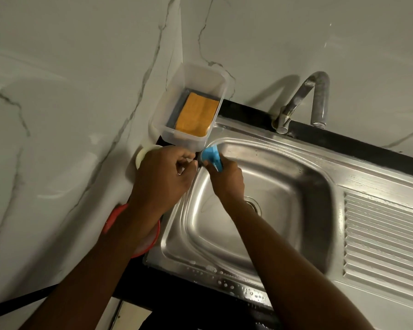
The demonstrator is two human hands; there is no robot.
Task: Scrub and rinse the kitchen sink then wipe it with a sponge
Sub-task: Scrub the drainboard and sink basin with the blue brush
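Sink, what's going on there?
A person is cleaning the sink. Their right grip holds a blue brush at the basin's far left corner. The left grip is curled right beside it at the rim; whether it holds anything is unclear. No water runs from the tap. The orange sponge sits in a clear tub by the wall, not yet in use.

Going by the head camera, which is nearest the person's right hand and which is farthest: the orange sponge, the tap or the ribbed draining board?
1. The orange sponge, in the clear tub just beyond the right hand.
2. The tap, on the sink's back rim.
3. The ribbed draining board, far right.
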